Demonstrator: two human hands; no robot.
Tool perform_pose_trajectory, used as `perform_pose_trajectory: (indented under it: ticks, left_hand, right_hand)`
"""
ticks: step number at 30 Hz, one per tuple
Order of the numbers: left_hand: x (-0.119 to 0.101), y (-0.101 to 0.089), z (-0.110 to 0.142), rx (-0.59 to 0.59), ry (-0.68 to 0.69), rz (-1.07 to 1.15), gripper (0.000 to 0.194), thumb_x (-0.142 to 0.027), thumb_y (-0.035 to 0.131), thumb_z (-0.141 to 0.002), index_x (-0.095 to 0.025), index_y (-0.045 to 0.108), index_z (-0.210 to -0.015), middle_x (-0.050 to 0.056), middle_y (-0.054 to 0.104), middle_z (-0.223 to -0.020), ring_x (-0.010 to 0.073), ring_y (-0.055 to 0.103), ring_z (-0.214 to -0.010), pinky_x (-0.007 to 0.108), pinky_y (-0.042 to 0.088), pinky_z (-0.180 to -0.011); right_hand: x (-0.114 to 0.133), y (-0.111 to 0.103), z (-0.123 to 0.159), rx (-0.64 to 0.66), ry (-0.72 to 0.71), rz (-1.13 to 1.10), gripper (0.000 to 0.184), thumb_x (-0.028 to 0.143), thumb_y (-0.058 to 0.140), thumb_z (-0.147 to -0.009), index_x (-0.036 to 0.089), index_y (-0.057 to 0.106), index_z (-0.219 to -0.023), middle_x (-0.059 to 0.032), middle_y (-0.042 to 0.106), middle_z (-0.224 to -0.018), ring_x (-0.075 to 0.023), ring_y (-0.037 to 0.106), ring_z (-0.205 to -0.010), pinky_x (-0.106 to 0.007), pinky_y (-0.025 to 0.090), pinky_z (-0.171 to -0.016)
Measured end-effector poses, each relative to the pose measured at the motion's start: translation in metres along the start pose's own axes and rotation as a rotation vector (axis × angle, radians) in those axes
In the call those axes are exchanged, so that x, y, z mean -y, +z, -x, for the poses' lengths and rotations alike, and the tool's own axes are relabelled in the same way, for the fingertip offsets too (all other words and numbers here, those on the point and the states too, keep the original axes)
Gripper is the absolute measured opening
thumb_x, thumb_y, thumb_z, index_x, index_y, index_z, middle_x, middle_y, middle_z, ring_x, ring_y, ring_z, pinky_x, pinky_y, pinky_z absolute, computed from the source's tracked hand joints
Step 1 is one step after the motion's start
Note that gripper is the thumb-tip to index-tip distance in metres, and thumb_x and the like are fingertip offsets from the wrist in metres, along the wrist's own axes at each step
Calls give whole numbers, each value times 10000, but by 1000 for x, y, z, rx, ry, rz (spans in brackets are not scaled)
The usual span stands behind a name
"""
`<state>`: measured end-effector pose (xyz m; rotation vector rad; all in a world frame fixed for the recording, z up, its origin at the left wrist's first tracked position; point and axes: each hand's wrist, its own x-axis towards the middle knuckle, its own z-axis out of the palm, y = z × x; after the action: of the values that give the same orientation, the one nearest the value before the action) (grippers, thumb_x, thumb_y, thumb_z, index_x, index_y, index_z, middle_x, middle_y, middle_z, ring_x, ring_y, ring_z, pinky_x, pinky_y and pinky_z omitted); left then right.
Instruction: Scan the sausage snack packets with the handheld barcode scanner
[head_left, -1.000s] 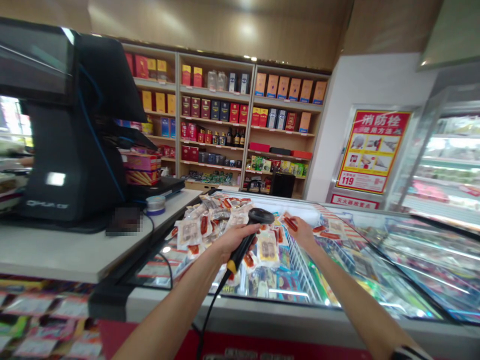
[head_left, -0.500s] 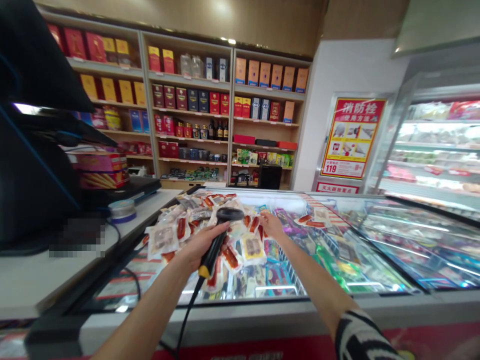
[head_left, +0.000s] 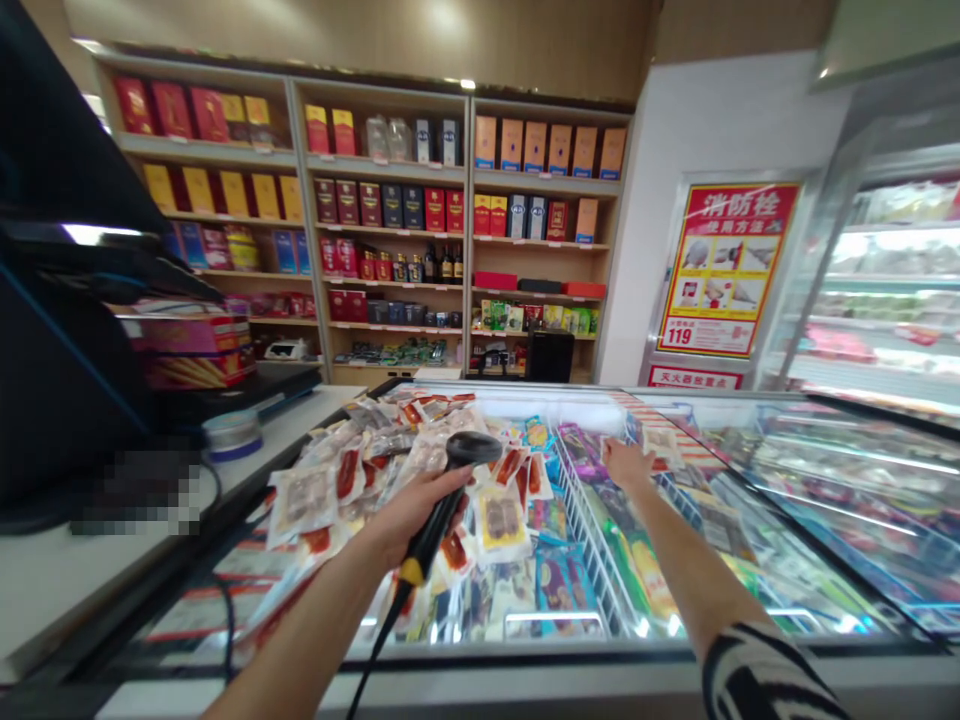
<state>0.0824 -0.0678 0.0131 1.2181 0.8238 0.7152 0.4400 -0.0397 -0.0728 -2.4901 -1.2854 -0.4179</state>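
My left hand (head_left: 420, 510) is wrapped round the handle of a black barcode scanner (head_left: 474, 450) with a yellow band, its cable hanging down. The scanner head is over a pile of clear vacuum packets (head_left: 304, 495) on the glass top of a chest freezer. Some packets hold reddish sausages; a yellow-backed packet (head_left: 501, 518) with brownish pieces lies just below the scanner head. My right hand (head_left: 628, 465) is farther right, its fingers curled together beside a few packets (head_left: 661, 442) on the glass. What those fingers hold, if anything, is hidden.
Frozen goods in wire baskets (head_left: 581, 510) show through the freezer glass. On the left, a counter (head_left: 300, 400) carries a dark till screen (head_left: 67, 300), a roll of tape (head_left: 232, 435) and boxes. Shelves (head_left: 390, 170) of boxed bottles line the back wall.
My right hand has moved right, from the sausage packets by the scanner to the few packets on the right. My left hand still holds the scanner, and the view has shifted slightly.
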Motion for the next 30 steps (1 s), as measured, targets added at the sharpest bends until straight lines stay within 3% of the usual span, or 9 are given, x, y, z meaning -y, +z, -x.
perform_pose_trajectory:
  ticks: [3,5,8,14,22,30]
  left_hand:
    - [4,2,-5,49,23,-17,309,-404,580,-631,-132,512,-760,3,544,-542,80,499,-421,176,367,-374]
    - [7,3,-3,86,41,-31,324,-418,578,-627,-132,512,-764,-1,539,-543,77,491,-422,176,360,-377]
    - [7,6,5,126,71,-28,337,-426,580,-620,-129,517,-767,-5,532,-551,69,480,-430,173,353,-388]
    - [0,5,30,158,86,-35,359,-432,586,-607,-123,532,-783,-9,520,-547,66,472,-419,177,346,-389]
    - [-2,4,47,172,109,-61,359,-443,588,-592,-128,533,-753,-6,533,-541,70,479,-418,187,360,-400]
    - [0,4,47,168,99,-102,371,-458,590,-577,-127,523,-731,-8,521,-525,79,488,-417,189,359,-393]
  right_hand:
    - [4,3,16,1,-196,-65,277,320,341,-791,267,526,-991,-51,595,-878,-222,496,-892,-403,296,-774]
    - [8,3,29,-2,-255,-109,310,325,372,-781,249,475,-1063,-47,581,-941,-199,498,-897,-336,323,-758]
    - [15,0,46,-16,-208,-95,406,348,434,-747,201,427,-1125,-75,555,-1006,-211,494,-918,-298,342,-733]
    - [26,-9,68,28,-158,-108,277,302,412,-744,130,548,-913,-119,599,-816,-217,546,-784,-291,369,-648]
    - [43,-26,79,-255,-401,-351,296,270,426,-705,146,521,-956,-68,571,-887,-186,488,-839,-297,333,-764]
    - [65,-48,81,-318,-507,-376,277,289,440,-708,159,531,-935,-56,564,-868,-174,475,-812,-279,324,-752]
